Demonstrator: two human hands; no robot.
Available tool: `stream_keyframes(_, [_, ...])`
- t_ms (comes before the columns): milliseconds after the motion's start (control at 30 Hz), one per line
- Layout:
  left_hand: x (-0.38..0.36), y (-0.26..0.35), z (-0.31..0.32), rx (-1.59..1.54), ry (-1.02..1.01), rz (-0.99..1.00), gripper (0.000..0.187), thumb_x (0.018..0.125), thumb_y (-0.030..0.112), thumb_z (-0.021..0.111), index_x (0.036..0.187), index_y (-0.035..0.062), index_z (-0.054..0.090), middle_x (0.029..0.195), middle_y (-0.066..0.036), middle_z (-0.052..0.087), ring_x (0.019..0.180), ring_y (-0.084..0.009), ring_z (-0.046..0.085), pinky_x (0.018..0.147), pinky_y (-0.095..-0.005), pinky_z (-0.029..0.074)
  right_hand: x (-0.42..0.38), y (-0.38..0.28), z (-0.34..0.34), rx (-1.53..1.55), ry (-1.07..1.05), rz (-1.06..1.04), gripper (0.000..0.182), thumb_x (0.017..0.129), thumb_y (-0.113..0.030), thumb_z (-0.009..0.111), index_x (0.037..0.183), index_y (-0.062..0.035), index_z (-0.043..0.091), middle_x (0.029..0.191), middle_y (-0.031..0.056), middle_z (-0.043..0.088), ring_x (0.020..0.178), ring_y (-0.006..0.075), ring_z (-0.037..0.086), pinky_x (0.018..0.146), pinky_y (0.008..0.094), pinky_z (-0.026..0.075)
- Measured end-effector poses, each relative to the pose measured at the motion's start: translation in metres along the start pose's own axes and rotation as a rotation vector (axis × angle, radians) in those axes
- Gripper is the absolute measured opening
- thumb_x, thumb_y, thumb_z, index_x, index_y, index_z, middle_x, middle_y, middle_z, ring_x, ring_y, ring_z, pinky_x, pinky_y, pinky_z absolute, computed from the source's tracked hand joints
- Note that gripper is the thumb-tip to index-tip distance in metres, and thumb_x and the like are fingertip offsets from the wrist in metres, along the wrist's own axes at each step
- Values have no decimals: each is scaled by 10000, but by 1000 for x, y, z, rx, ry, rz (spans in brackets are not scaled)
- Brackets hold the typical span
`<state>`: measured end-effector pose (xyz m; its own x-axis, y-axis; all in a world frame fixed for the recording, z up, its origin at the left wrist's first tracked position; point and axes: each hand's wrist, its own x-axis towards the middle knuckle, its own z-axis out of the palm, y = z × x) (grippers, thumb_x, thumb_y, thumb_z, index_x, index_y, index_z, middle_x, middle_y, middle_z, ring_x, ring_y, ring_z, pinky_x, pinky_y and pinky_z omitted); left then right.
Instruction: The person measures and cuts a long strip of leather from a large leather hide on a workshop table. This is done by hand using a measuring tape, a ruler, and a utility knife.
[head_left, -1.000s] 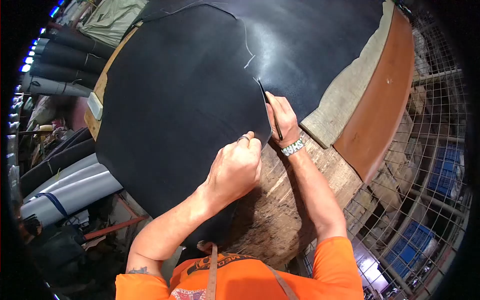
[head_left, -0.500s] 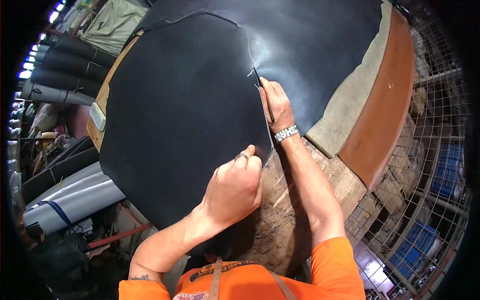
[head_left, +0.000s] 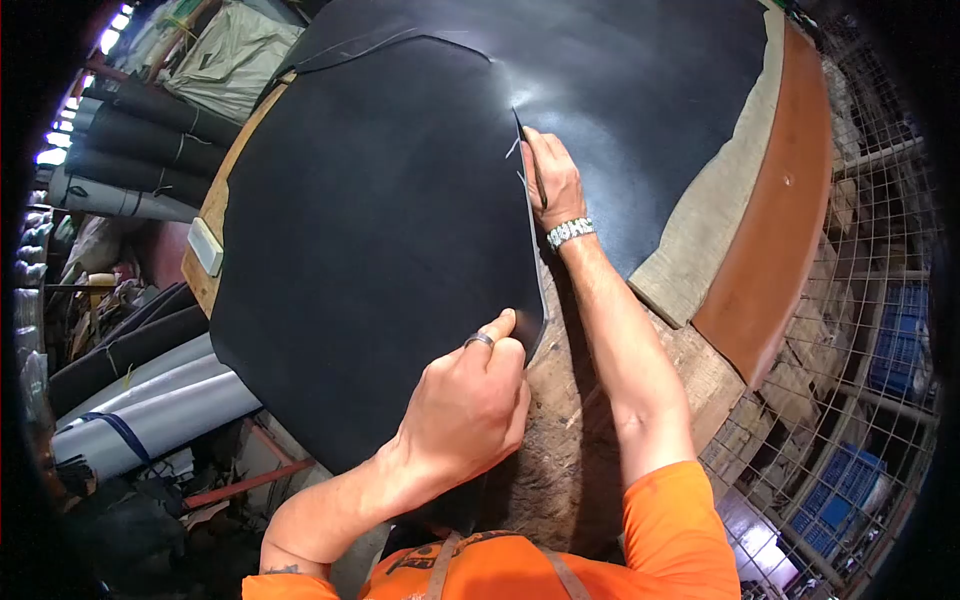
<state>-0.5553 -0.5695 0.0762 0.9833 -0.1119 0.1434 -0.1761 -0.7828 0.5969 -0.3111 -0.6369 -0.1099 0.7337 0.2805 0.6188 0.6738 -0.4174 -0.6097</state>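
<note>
A large black sheet, which looks like leather (head_left: 370, 230), covers much of the table. My left hand (head_left: 475, 400), with a ring on it, is closed on the sheet's near right edge, its thumb side toward the edge. Farther forward, my right hand (head_left: 558, 180) is closed around a thin dark tool (head_left: 541, 182), whose tip lies at the sheet's cut edge. A thin pale strip hangs at that edge, beside my right fingers. More black leather spreads beyond the cut.
A brown leather piece (head_left: 770, 220) and a greyish one (head_left: 708, 225) lie at the right. A white block (head_left: 205, 247) sits on the left table edge. Rolls (head_left: 150, 425) stand at the left; wire mesh (head_left: 860, 350) and blue crates (head_left: 835, 495) are at the right.
My right hand has moved slightly forward along the edge with the tool, and the cut reaches farther. The view has shifted a little. My left hand still grips the sheet.
</note>
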Motion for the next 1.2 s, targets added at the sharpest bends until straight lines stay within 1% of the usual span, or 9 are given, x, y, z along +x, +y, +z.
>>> stream_keyframes(267, [5, 7, -26, -82, 1, -74, 218, 831, -41, 676, 787, -3, 465, 1098, -319, 677, 553, -356, 596, 513, -408, 504, 27, 14, 25, 29, 101, -104, 256, 1031, -157, 551, 1187, 38, 607, 979, 207, 632, 947, 386, 636, 851, 458, 536])
stream_keyframes(367, [2, 1, -24, -63, -94, -57, 174, 827, -26, 663, 893, -30, 502, 1172, -388, 616, 709, -439, 664, 651, -432, 601, 33, 5, 30, 55, 110, -59, 262, 1032, -156, 551, 1196, 41, 604, 976, 211, 629, 948, 389, 634, 844, 461, 531])
stream_keyframes(500, [9, -5, -31, -99, -93, -155, 168, 818, -24, 678, 764, -15, 519, 1040, -355, 665, 773, -427, 700, 646, -431, 601, 25, 1, 25, 108, 93, 45, 264, 1039, -142, 549, 1206, 39, 640, 992, 230, 663, 927, 396, 668, 837, 438, 540])
stream_keyframes(533, [13, -4, -29, -150, 48, -156, 211, 801, -50, 671, 704, -6, 489, 761, -191, 620, 505, -328, 560, 480, -405, 463, 20, 0, 25, 110, 96, 40, 264, 1037, -141, 551, 1208, 40, 640, 992, 229, 665, 926, 391, 672, 836, 436, 541])
stream_keyframes(600, [15, -7, -36, -121, 6, -91, 199, 802, -48, 674, 713, -8, 500, 759, -189, 616, 483, -311, 531, 465, -395, 444, 16, 0, 25, 111, 110, 20, 266, 1033, -138, 556, 1210, 42, 641, 991, 228, 669, 922, 380, 678, 834, 432, 544])
stream_keyframes(767, [13, -9, -32, -190, 33, -97, 239, 802, -44, 693, 704, 3, 480, 793, -195, 641, 466, -291, 508, 444, -373, 422, 17, 1, 28, 150, 108, 61, 259, 1031, -118, 555, 1216, 40, 640, 1000, 223, 673, 931, 378, 679, 841, 436, 540])
stream_keyframes(1000, [4, -12, -39, -135, 4, -51, 236, 799, -41, 704, 748, 7, 478, 1003, -263, 703, 499, -304, 570, 452, -373, 459, 35, 7, 36, 122, 125, 29, 247, 1035, -126, 550, 1206, 20, 652, 1003, 215, 676, 930, 382, 683, 832, 433, 539])
stream_keyframes(1100, [2, -14, -41, -119, 13, -32, 245, 788, -45, 709, 739, 4, 474, 1030, -271, 706, 502, -303, 572, 452, -366, 462, 53, 22, 40, 172, 70, 15, 277, 1021, -156, 556, 1237, -1, 633, 1020, 230, 665, 953, 424, 654, 846, 477, 533])
stream_keyframes(1200, [1, -14, -47, -103, -46, -30, 222, 804, -22, 706, 747, -3, 492, 1058, -364, 674, 529, -319, 625, 532, -379, 560, 64, 32, 43, 186, 38, -1, 275, 1024, -174, 556, 1221, -6, 649, 1054, 241, 677, 984, 428, 661, 862, 466, 533])
